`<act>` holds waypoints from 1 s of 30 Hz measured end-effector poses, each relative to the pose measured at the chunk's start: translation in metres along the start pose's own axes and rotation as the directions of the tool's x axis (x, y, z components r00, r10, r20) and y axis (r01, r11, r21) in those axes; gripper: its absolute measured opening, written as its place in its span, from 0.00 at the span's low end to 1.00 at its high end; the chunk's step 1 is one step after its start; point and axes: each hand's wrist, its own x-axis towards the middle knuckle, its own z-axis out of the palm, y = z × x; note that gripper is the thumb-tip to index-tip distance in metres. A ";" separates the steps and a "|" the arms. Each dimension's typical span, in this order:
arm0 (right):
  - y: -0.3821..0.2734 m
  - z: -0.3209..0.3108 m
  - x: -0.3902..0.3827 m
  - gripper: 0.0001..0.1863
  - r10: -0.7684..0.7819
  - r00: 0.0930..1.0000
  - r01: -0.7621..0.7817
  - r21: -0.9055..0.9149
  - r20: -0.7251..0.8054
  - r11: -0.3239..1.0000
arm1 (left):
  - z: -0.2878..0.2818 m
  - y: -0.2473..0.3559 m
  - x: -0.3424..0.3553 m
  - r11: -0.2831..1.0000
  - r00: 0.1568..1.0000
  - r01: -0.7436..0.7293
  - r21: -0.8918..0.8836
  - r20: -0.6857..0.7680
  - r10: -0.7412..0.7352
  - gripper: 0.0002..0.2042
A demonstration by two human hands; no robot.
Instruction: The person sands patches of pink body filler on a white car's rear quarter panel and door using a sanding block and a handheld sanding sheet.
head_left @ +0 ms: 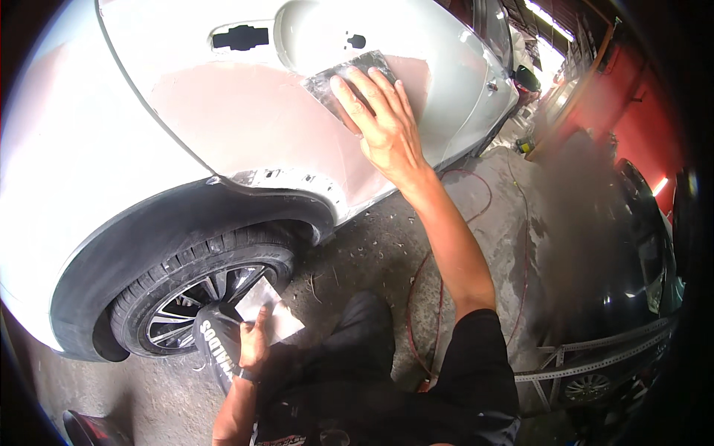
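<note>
My right hand (384, 132) presses a dark grey, dusty sheet of sandpaper (325, 88) flat against a white car's side, its fingers stretched over the sheet. Beneath it lies a dull pinkish filler patch (230, 100) on the door panel (312, 30). Down by the rear wheel (212, 282), my left hand (253, 343) grips a pale, flat, square sheet (271, 312), with the thumb on top. The sheet hides part of the rim. What the underside of the sandpaper looks like is hidden.
Above the tyre arches a dark wheel-arch liner (149, 238). A thin red hose (411, 312) loops over the concrete floor (476, 245). To the right stand a perforated metal frame (595, 364) and a dark vehicle part (639, 223). My knee (364, 320) is close to the car.
</note>
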 end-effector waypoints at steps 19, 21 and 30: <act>0.028 0.031 -0.076 0.32 -0.038 0.991 0.035 0.020 0.130 0.999 | -0.015 -0.015 0.009 0.990 0.995 0.079 -0.121 -0.050 -0.086 0.14; 0.031 0.036 -0.094 0.33 -0.037 0.988 0.035 0.016 0.147 0.999 | -0.013 -0.012 0.008 0.989 0.993 0.088 -0.121 -0.064 -0.096 0.14; 0.041 0.065 -0.186 0.30 -0.021 0.966 0.025 -0.014 0.258 1.000 | -0.048 -0.032 0.012 0.981 0.993 0.108 0.163 -0.060 -0.099 0.19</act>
